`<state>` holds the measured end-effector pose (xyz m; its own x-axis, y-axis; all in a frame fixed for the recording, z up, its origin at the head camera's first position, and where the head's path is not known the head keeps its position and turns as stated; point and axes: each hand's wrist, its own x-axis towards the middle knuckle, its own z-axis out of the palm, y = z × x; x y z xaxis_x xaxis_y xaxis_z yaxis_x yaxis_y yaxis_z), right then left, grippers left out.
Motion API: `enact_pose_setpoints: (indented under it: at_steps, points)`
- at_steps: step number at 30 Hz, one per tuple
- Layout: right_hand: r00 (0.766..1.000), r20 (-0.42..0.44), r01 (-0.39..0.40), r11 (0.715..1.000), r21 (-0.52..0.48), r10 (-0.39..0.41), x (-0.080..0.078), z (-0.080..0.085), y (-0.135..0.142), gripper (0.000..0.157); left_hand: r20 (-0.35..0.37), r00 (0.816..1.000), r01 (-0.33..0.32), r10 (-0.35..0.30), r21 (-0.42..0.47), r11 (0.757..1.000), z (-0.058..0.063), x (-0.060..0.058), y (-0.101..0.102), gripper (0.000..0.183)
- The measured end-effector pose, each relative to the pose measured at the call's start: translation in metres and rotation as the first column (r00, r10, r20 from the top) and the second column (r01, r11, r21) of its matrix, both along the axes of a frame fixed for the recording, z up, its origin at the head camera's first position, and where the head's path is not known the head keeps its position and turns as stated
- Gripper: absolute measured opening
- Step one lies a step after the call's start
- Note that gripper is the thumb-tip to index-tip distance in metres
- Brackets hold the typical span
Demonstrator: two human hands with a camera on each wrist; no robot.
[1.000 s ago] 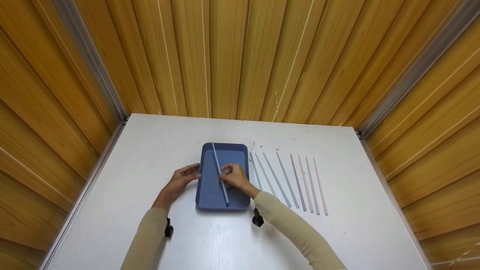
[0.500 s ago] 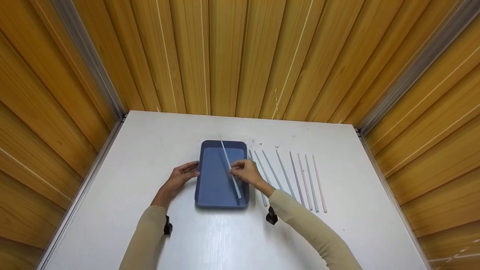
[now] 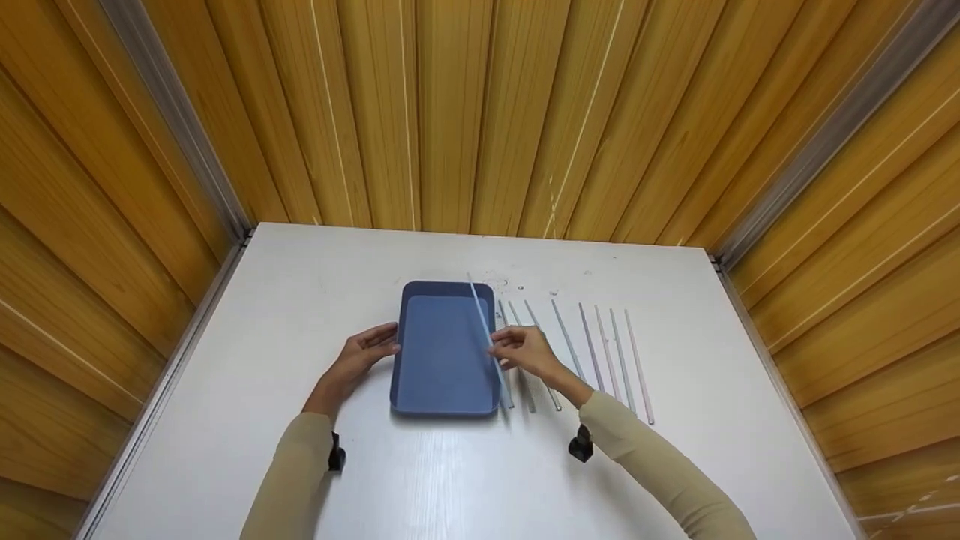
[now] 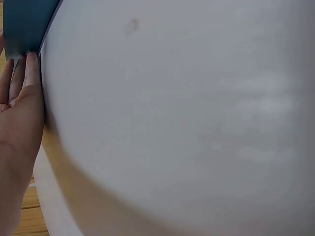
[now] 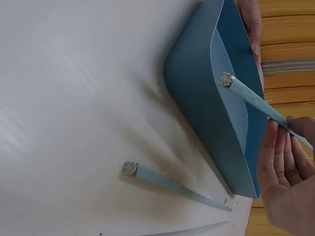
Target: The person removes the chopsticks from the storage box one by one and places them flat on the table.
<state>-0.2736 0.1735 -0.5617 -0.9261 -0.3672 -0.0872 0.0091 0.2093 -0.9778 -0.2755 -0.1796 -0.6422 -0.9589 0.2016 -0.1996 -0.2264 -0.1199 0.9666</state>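
My right hand (image 3: 529, 351) pinches a pale blue chopstick (image 3: 480, 311) between thumb and fingers. In the head view the chopstick slants across the right rim of the blue tray (image 3: 444, 360). Its silver, patterned square end shows above the tray wall (image 5: 197, 73) in the right wrist view. The tray's inside is bare. Straight fingers of my left hand (image 3: 362, 358) touch the tray's left side. The left wrist view has this hand (image 4: 22, 118) flat against the tray's wall (image 4: 27, 24).
To the right of the tray, several chopsticks lie spread side by side, among them a purple one (image 3: 590, 341) and a pink one (image 3: 639, 367). A light blue chopstick (image 5: 167, 183) lies nearest the tray. Wooden panel walls (image 3: 450, 112) enclose the white table (image 3: 435, 480).
My right hand has carried the chopstick rightward, from over the tray's middle to over its right rim. The left hand has stayed at the tray's left side.
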Motion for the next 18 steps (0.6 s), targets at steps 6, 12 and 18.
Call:
enact_pose_setpoints:
  at_steps: [6,12,18]
  points:
    - [0.999,0.009,0.032,0.999,0.008,-0.032,0.002,0.001,0.032,0.039,-0.002,1.000,-0.001,0.001,0.010,1.000,0.001,0.001,0.000,0.062]
    - [0.997,0.007,0.075,0.997,0.022,-0.075,0.002,0.003,0.063,0.040,-0.014,1.000,0.012,-0.011,0.015,1.000,0.000,0.000,0.001,0.063]
    - [0.993,0.003,0.122,0.992,0.035,-0.122,0.003,0.000,0.094,0.042,-0.013,1.000,-0.002,0.002,0.019,1.000,-0.001,0.000,0.002,0.062]
